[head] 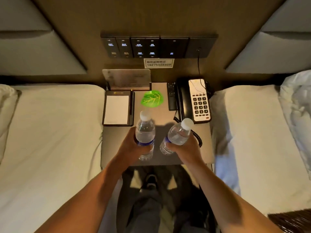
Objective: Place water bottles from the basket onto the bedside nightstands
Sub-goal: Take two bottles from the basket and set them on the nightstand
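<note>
I hold two clear water bottles with white caps and blue labels over the front half of the grey nightstand [116, 148] between two beds. My left hand [134, 147] grips the left bottle [145, 132] around its middle, nearly upright. My right hand [183, 148] grips the right bottle [178, 133], which tilts to the right. Whether the bottle bases touch the tabletop I cannot tell. No basket is in view.
On the nightstand lie a notepad in a black holder [117, 109], a green leaf-shaped item [152, 100], a remote [172, 96] and a black telephone [196, 100] with a coiled cord. A switch panel [151, 47] is on the wall. White beds flank both sides.
</note>
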